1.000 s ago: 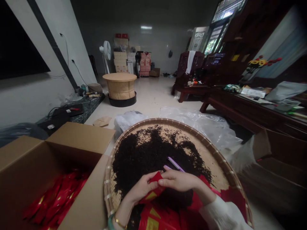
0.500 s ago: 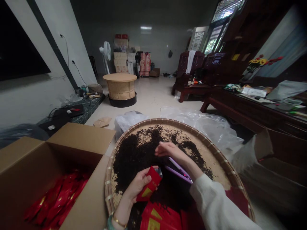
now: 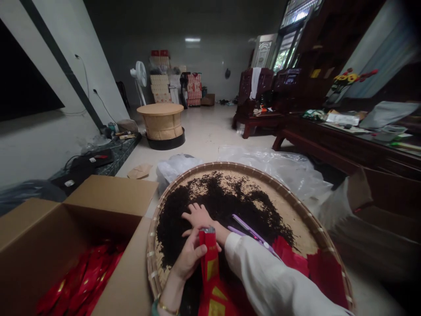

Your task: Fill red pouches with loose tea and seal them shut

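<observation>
My left hand [image 3: 189, 259] grips a small red packet [image 3: 208, 245] upright, its silvery top end pointing up. Beyond it my right hand [image 3: 199, 219] reaches across with fingers spread, over the dark dried tea leaves [image 3: 177, 219] and seemingly touching them. The leaves are heaped in a round woven bamboo tray [image 3: 299, 210]. A purple hair straightener [image 3: 251, 232] lies on the leaves beside my right sleeve. More red packets [image 3: 215, 303] with yellow patches lie at the near side of the tray, partly hidden by my arm. Other red pouches [image 3: 325, 272] rest at its right side.
An open cardboard box [image 3: 108, 193] with many red packets [image 3: 85, 276] stands left of the tray. Clear plastic sheeting [image 3: 269, 160] lies behind it. A second carton [image 3: 384, 197] is at the right. Farther off stand a round wooden table [image 3: 161, 118] and dark wooden furniture [image 3: 329, 145].
My right hand has moved left and down to the leaves, its fingers now spread. My left hand has turned the packet more upright. The view has shifted slightly, exposing red pouches on the right.
</observation>
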`<state>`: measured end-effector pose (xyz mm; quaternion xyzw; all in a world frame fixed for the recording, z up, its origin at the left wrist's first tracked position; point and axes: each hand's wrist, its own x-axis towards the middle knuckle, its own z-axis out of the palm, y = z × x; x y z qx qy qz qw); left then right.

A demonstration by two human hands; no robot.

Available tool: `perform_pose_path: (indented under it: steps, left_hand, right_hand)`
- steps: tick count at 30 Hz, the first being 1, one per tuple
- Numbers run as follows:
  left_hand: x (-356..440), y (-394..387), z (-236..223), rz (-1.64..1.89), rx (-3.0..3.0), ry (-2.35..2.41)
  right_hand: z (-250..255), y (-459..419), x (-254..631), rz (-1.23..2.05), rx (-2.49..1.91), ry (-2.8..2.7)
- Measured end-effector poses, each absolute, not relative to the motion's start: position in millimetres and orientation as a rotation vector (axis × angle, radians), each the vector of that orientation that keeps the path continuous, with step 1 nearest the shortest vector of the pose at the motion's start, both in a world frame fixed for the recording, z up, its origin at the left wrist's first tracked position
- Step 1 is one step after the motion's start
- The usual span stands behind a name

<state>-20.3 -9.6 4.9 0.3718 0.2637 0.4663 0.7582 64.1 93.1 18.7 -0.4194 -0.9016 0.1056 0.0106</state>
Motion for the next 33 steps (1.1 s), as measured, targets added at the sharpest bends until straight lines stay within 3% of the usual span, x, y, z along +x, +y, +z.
perform_pose_path:
  steps: [7, 12, 19, 24, 29, 33]
  left_hand:
    - [-20.8, -9.1, 23.9, 1.067, 0.975, 0.616]
    - [-27.0, -11.8, 35.4, 1.146, 1.38, 0.989]
    - [-24.4, -11.1, 35.7, 1.424, 1.805, 1.47]
    - [-12.0, -11.0, 44.2, 1.153, 2.106, 1.505]
    - [-16.4, -7.3, 52.3, 0.908, 2.393, 1.449]
    - [-17.2, -0.2, 51.0, 0.953, 2.599, 1.563]
  right_hand:
    - [9.2, 95.6, 83.9, 0.482, -1.453, -2.582]
    - [12.2, 92.2, 87.6, 0.704, -1.391, -2.384]
    - [21.6, 91.8, 116.3, 1.083, -1.335, -1.609]
    - [28.7, 73.8, 148.5, 1.399, -1.244, -1.18]
    - [46.3, 49.0, 164.0, 1.93, -0.763, -0.339]
    - [55.4, 41.0, 164.0, 2.014, -0.612, -0.013]
